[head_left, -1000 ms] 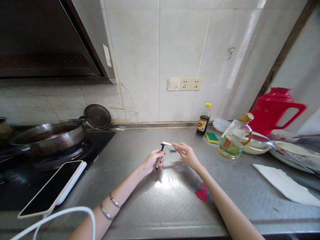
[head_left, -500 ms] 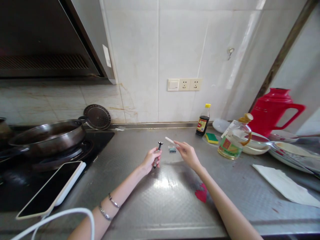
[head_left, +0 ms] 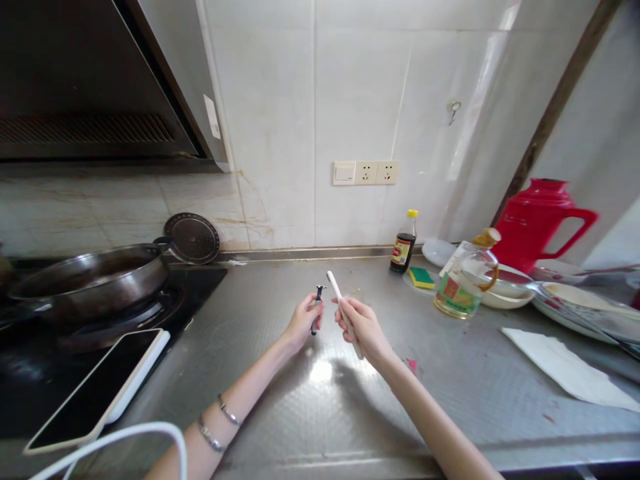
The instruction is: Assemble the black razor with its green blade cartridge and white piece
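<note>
My left hand is closed around a dark grey razor handle, held upright with its small silver forked top above the fingers. Just to its right, my right hand grips a slim white stick, shaped like a toothbrush; I cannot make out bristles. The stick leans with its tip up and to the left, close to the razor handle's top but apart from it. Both hands are above the steel counter. The small teal cartridges on the counter are now hidden behind my right hand.
At left are a phone with a white cable and a pan on the stove. To the right stand a sauce bottle, a sponge, an oil jug, a red thermos, dishes and a white paper.
My right hand has moved down and left and turned, bringing the white stick from nearly flat to steep, beside the razor handle. The left hand has barely moved.
</note>
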### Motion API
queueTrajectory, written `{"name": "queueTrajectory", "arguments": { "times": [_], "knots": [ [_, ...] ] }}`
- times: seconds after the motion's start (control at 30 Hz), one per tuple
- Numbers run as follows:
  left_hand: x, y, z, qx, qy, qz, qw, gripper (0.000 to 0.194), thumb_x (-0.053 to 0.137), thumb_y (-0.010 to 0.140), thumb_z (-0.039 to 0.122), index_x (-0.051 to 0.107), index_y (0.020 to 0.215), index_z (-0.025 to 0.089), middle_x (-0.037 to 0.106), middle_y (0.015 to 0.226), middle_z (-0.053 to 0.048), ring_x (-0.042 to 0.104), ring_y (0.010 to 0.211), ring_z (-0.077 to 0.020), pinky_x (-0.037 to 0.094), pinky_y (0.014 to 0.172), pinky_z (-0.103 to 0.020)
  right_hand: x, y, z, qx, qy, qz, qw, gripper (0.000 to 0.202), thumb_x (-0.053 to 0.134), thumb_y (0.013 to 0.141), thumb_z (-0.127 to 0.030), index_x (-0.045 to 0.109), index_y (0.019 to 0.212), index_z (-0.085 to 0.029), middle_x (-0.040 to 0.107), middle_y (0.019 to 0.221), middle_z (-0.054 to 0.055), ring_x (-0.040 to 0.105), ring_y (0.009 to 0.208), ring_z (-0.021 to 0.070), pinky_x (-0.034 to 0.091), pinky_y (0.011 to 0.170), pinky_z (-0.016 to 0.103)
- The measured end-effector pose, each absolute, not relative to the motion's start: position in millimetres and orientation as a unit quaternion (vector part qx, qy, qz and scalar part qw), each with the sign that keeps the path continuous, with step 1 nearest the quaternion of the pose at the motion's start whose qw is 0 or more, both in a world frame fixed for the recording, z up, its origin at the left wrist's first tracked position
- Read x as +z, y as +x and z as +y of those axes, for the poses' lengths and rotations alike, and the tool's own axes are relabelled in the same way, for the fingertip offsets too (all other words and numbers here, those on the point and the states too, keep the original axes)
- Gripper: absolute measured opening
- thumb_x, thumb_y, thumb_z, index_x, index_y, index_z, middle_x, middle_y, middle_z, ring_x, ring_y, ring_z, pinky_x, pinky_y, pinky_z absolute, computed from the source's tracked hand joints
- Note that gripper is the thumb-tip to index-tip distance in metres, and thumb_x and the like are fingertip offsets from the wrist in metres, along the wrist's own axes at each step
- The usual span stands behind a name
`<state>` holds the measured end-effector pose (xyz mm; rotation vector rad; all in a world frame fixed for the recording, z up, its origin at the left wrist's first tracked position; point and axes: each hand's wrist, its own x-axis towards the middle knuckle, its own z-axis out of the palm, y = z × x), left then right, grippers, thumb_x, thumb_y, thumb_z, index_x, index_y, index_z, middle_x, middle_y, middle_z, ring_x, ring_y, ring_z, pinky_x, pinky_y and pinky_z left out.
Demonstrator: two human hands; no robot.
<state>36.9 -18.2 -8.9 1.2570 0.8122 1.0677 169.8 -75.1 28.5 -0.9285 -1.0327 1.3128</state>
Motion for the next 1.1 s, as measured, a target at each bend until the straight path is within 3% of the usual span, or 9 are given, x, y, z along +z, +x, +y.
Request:
{"name": "queueTrajectory", "arguments": {
  "times": [0.3, 0.5, 1.1],
  "knots": [
    [-12.6, 40.0, -21.5, 0.46, 0.527, 0.318, 0.64, 0.026, 0.06, 0.073, 0.035, 0.047, 0.088, 0.019, 0.045, 0.053, 0.007, 0.042, 0.041, -0.0045, 0.029, 0.043, -0.016, 12.0, 144.0, -110.0, 0.645, -0.362, -0.332, 0.585, 0.037, 0.063, 0.067, -0.049, 0.053, 0.087, -0.02, 0.045, 0.055, -0.007, 0.032, 0.039, 0.0037, 0.019, 0.029, 0.012],
    [-11.9, 44.8, -28.0, 0.434, 0.535, 0.332, 0.644, 0.024, 0.061, 0.072, 0.035, 0.049, 0.084, 0.018, 0.047, 0.054, 0.007, 0.042, 0.041, -0.0043, 0.028, 0.042, -0.016, 23.1, 144.8, -111.7, 0.638, -0.354, -0.3, 0.614, 0.04, 0.067, 0.063, -0.048, 0.05, 0.087, -0.02, 0.045, 0.053, -0.008, 0.028, 0.035, 0.0013, 0.015, 0.03, 0.011],
    [-16.0, 48.6, -31.2, 0.446, 0.516, 0.332, 0.652, 0.021, 0.059, 0.069, 0.025, 0.049, 0.086, 0.018, 0.048, 0.055, 0.007, 0.041, 0.042, -0.0037, 0.028, 0.042, -0.015, 6.7, 134.3, -118.5, 0.672, -0.33, -0.273, 0.605, 0.033, 0.063, 0.071, -0.046, 0.048, 0.082, -0.018, 0.044, 0.052, -0.009, 0.024, 0.033, -0.0004, 0.011, 0.029, 0.01]
  ]
}}
